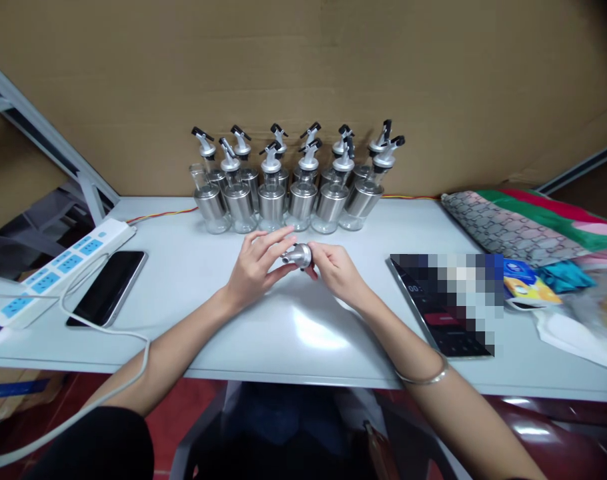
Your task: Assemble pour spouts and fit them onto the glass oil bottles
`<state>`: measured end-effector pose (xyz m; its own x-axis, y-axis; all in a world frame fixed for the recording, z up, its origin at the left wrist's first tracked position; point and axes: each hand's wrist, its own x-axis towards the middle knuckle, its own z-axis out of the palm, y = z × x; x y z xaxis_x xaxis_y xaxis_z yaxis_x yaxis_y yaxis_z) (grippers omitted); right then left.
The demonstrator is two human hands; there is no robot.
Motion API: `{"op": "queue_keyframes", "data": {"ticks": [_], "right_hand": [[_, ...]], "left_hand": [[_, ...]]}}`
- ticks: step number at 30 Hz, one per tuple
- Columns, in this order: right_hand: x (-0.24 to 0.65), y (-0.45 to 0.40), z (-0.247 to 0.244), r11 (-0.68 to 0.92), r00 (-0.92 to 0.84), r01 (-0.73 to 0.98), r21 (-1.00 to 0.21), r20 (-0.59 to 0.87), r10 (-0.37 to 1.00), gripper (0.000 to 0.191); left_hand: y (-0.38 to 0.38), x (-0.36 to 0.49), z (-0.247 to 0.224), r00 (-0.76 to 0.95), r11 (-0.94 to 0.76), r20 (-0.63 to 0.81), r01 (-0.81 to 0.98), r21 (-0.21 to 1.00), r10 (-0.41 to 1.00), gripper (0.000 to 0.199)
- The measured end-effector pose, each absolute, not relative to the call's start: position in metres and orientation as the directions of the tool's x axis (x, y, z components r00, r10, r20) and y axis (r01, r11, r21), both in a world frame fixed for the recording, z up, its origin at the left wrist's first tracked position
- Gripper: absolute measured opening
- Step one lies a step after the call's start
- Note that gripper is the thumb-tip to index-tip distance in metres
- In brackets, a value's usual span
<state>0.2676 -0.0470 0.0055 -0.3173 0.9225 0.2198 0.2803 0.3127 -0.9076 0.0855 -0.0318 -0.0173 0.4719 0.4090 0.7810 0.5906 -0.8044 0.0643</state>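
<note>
A silver pourer top [299, 255] is held over the table between my two hands, its spout toward the left. The fingers of my left hand [257, 265] are bent round the spout end, thumb below and fingertips above. My right hand [335, 270] pinches the dark base end of the same pourer top. Behind my hands stand two rows of glass bottles with steel sleeves [272, 201]. Most carry silver pourer tops with black levers; the front left bottle [211, 203] has a bare glass neck.
On the left lie a power strip [66, 267], a black phone [108, 287] and a white cable [146, 350]. A tablet [438, 307], a blue and yellow packet [528, 283] and a patterned cushion [508, 227] are on the right. Cardboard [303, 67] stands behind the table [183, 333].
</note>
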Motion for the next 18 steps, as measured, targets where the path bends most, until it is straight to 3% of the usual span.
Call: {"op": "queue_keyframes", "data": {"ticks": [10, 15, 18], "right_hand": [[0.2669, -0.0454, 0.0053, 0.323, -0.414, 0.301, -0.897, 0.182, 0.892, 0.034], [0.2691, -0.0455, 0.0052, 0.298, -0.360, 0.286, -0.911, 0.186, 0.914, 0.041], [0.2701, -0.0439, 0.0035, 0.282, -0.336, 0.276, -0.919, 0.182, 0.924, 0.042]], "left_hand": [[-0.0292, 0.0772, -0.0093, 0.469, -0.809, 0.794, 0.586, 0.047, 0.386, 0.025], [-0.0263, 0.0764, -0.0097, 0.497, -0.862, 0.820, 0.506, -0.008, 0.284, 0.036], [-0.0268, 0.0763, -0.0104, 0.537, -0.863, 0.776, 0.504, 0.021, 0.332, 0.035]]}}
